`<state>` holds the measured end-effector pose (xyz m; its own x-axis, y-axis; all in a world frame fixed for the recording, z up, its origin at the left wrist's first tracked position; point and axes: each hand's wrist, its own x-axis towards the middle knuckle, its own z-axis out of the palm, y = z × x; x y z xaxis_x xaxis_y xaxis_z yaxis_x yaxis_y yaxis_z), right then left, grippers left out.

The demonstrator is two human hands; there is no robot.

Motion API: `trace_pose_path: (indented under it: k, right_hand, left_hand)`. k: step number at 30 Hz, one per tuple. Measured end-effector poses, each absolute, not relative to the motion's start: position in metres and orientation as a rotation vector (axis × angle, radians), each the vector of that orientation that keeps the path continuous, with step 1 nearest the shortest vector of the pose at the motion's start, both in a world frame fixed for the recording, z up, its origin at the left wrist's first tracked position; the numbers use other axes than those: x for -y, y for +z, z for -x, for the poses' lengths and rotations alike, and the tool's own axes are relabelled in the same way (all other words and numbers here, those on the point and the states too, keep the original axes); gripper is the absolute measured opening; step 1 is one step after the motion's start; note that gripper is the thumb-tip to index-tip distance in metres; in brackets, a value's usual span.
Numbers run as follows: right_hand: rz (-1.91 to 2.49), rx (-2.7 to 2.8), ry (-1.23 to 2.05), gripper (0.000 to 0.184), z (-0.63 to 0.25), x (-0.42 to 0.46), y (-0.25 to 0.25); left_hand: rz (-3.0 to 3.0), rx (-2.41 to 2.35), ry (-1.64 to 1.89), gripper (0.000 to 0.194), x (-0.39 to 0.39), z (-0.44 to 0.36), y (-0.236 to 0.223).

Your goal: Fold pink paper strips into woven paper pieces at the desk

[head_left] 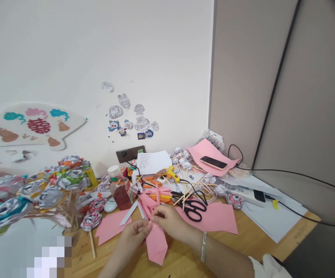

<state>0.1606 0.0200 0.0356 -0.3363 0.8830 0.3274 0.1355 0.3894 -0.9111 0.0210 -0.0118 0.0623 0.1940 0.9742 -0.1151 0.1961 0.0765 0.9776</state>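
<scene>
My left hand [136, 231] and my right hand [169, 220] meet over the wooden table [242, 243] and pinch a folded pink paper piece [156, 241]. The paper's pointed lower end lies toward me, and its upper part fans into narrow pink strips [151, 199]. Both hands have their fingers closed on the paper near its middle. A silver bracelet [203, 247] sits on my right wrist. Black scissors [194, 210] lie just right of my right hand on a pink sheet [219, 218].
Paper roses on sticks [34, 193] crowd the left. A yellow glue gun [173, 173], wooden sticks [184, 193], a small bottle [116, 177] and a white note [152, 162] lie behind. A phone [213, 163] rests on pink paper. Black cables [286, 173] cross the right; a remote [248, 195] lies on white sheets.
</scene>
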Motion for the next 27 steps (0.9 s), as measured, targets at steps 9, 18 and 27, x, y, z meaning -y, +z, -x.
trace_pose_path:
  k: [9, 18, 27]
  right_hand:
    - [0.91, 1.736, 1.003, 0.007, -0.16, -0.02, 0.036]
    - [0.919, 1.684, 1.179, 0.007, -0.162, -0.023, 0.032]
    - [0.935, 1.73, 1.056, 0.004, -0.157, -0.023, 0.027]
  left_hand:
    - [-1.274, -1.279, 0.873, 0.038, 0.012, -0.025, 0.063]
    - [-1.289, -1.312, 0.883, 0.035, 0.009, -0.02, 0.059]
    - [-1.383, -1.324, 0.979, 0.027, 0.009, -0.022, 0.043]
